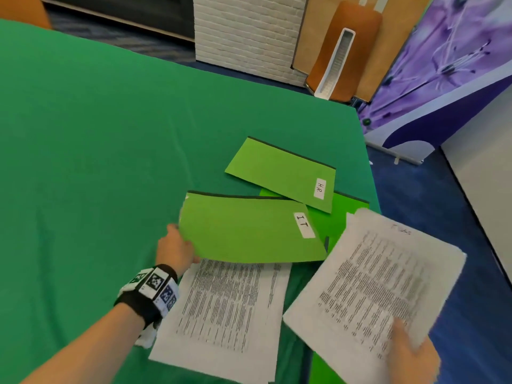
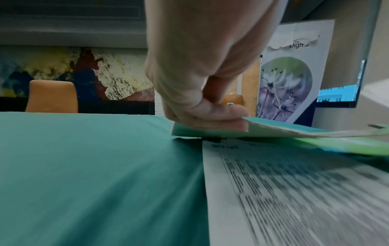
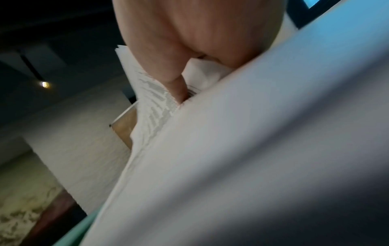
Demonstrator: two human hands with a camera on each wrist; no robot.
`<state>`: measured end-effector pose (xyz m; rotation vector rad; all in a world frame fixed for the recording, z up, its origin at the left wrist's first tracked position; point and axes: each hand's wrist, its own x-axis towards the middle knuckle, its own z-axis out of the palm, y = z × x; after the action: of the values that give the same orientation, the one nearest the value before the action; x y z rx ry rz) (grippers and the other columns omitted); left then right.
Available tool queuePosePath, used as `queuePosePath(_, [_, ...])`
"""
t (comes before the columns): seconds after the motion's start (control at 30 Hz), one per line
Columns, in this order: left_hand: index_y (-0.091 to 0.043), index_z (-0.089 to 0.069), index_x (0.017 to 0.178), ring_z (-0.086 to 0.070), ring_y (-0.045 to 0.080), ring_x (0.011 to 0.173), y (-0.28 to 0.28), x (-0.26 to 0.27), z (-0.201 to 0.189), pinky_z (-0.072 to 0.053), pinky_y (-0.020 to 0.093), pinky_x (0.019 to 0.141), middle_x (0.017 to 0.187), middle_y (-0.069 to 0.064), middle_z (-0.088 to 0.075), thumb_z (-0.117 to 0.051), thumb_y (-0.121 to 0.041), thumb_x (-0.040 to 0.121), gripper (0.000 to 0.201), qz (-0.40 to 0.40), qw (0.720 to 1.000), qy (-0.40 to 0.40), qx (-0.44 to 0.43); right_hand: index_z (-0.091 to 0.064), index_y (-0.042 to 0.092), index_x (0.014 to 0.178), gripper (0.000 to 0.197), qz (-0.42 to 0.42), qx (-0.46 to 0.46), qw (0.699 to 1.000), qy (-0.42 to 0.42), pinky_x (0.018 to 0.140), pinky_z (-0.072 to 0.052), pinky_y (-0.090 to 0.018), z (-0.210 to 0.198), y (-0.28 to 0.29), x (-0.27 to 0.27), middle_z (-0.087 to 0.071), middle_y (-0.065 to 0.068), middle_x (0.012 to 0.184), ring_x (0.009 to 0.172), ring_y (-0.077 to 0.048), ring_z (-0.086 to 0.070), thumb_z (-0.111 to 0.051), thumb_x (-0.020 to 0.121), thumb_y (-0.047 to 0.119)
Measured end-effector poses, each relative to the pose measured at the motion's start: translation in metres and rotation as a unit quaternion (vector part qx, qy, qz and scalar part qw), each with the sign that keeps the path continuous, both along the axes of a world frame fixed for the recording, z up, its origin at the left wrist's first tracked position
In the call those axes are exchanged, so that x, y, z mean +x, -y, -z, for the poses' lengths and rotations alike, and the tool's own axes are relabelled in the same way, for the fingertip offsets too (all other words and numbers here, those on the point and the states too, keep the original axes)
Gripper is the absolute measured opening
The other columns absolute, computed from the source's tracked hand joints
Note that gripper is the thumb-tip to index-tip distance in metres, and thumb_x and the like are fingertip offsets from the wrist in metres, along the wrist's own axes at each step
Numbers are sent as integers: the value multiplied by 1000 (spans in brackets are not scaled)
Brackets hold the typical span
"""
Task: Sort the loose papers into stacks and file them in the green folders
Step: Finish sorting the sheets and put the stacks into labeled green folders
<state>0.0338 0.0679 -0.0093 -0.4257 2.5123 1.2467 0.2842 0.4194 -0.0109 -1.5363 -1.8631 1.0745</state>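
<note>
Near the green-clothed surface's [image 1: 83,134] right edge, the left hand [image 1: 174,249] pinches the lime-green card "IT" folder [image 1: 249,231] over a printed white sheet [image 1: 227,314]; the right hand [image 1: 412,356] grips a white paper stack [image 1: 382,286] overlapping another green folder [image 1: 339,214], beside the "HR" folder [image 1: 279,173].

Three green folders show in the head view. One, labelled "IT" [image 1: 249,231], sits near the middle; a second, labelled "HR" [image 1: 282,173], lies farther off and to the right; a third folder [image 1: 336,214], with no label visible, lies partly hidden beneath both. Two white labels are readable, one on each of the first two.

There are two groups of printed papers: one stack [image 1: 230,314] on the green table [image 1: 83,134] at the near left, and one sheaf [image 1: 379,289] at the near right. The sheets in each cannot be counted.

Two hands are in view, the left hand [image 1: 173,252] and the right hand [image 1: 412,356].
</note>
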Motion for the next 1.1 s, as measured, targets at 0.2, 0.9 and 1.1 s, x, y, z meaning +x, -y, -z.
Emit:
queuePosePath(0.2, [-8, -41, 117, -54, 29, 109, 11, 50, 14, -48, 41, 91, 119, 11, -52, -69, -53, 79, 65, 131, 928, 22, -349, -60, 3, 126, 42, 40, -62, 995, -64, 94, -44, -43, -22, 30, -6, -63, -21, 122, 111, -37, -59, -58, 94, 30])
queuePosePath(0.9, [-9, -40, 117, -38, 9, 52, -41, 17, -16, -41, 22, 49, 67, -3, -44, -33, -18, 104, 17, 578, 712, -139, -374, -61, 19, 93, 11, 42, -92, 990, -96, 83, -51, -45, 2, 83, 14, -62, 0, 82, 86, -29, -61, -63, 92, 29])
queuePosePath(1.1, [-17, -34, 89, -37, 17, 48, -15, 4, -94, -38, 30, 51, 58, -5, -40, -23, -28, 106, 23, 501, 730, -290, -363, -60, 7, 118, 26, -26, -97, 991, -82, 92, -47, -42, 14, 100, -19, -63, -12, 106, 98, -27, -58, -60, 94, 20])
